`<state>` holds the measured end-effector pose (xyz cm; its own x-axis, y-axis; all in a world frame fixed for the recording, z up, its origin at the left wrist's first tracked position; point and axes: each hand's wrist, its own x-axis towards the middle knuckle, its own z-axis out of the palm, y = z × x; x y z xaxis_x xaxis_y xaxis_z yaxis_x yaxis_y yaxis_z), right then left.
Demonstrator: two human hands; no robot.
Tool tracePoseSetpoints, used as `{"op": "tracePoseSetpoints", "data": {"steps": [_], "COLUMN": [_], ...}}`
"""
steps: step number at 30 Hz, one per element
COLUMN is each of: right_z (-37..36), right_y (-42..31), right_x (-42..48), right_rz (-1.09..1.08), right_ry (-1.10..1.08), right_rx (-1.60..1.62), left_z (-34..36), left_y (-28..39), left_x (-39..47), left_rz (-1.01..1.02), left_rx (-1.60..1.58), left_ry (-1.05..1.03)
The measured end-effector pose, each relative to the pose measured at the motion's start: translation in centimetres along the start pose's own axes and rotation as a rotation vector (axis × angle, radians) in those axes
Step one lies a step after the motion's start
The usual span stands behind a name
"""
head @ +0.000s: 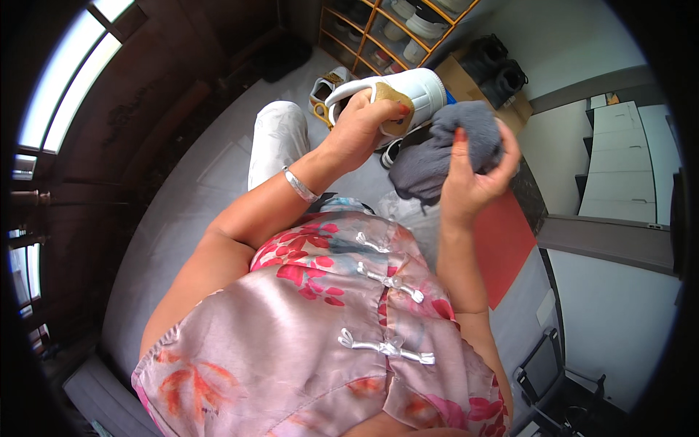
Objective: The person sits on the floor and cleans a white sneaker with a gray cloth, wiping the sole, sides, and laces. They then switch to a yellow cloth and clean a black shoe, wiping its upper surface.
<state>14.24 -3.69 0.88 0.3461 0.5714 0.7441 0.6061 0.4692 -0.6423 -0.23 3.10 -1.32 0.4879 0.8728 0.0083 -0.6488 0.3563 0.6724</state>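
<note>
My left hand (357, 128) grips a white sneaker (428, 93) with a tan heel patch, its fingers inside the shoe opening and its thumb over the patch. The sneaker is tilted, its sole towards the upper right. In my right hand (480, 169) is a bunched grey cloth (469, 131), pinched between thumb and fingers, close to the sneaker but apart from my left hand. Another white sneaker with tan laces (329, 84) stands on the floor beyond my left hand. A dark shoe with a striped white edge (390, 154) is partly hidden behind the cloth.
A shoe rack with orange frames (367, 41) holds several shoes at the top. Black shoes (505, 82) rest on a cardboard box (521, 109) beside it. A red mat (499, 251) lies to the right, and a dark chair (546, 371) stands at the lower right.
</note>
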Motion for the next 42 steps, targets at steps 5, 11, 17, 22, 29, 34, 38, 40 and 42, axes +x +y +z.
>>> {"op": "tracePoseSetpoints", "data": {"steps": [5, 11, 17, 22, 29, 34, 38, 40, 42], "right_z": [0.7, 1.1, 1.3, 0.5, 1.5, 1.3, 0.7, 0.6, 0.7], "right_y": [0.1, -2.4, -2.9, -1.3, 0.2, -4.6, -2.9, -2.5, -1.8], "right_x": [0.8, 7.7, 7.0, 1.4, 2.0, 8.5, 9.7, 8.2, 5.8], "right_rz": [-0.454, -0.202, -0.369, -0.503, -0.615, -0.289, -0.023, -0.086, -0.322], "right_ry": [-0.139, -0.684, -0.441, -0.148, 0.006, -0.423, -0.644, -0.530, -0.288], "right_rx": [-0.218, -0.356, -0.453, -0.372, -0.267, -0.406, -0.352, -0.287, -0.254], "left_z": [0.9, 0.9, 1.9, 1.2, 2.3, 3.8, 2.2, 2.8, 2.2], "left_y": [0.0, -0.3, 1.6, 1.8, 3.3, 2.3, 1.4, 2.4, 2.8], "left_x": [-0.8, -1.4, -0.8, 0.6, 1.4, -0.8, -0.4, -1.1, -0.6], "left_rz": [0.070, 0.202, -0.076, -0.099, -0.058, -0.106, -0.126, -0.097, -0.040], "left_rx": [0.215, 0.928, -0.069, -0.436, -0.477, -0.022, 0.242, 0.221, 0.098], "left_ry": [-0.266, -0.624, -0.065, -0.101, -0.214, -0.068, -0.147, -0.021, -0.034]}}
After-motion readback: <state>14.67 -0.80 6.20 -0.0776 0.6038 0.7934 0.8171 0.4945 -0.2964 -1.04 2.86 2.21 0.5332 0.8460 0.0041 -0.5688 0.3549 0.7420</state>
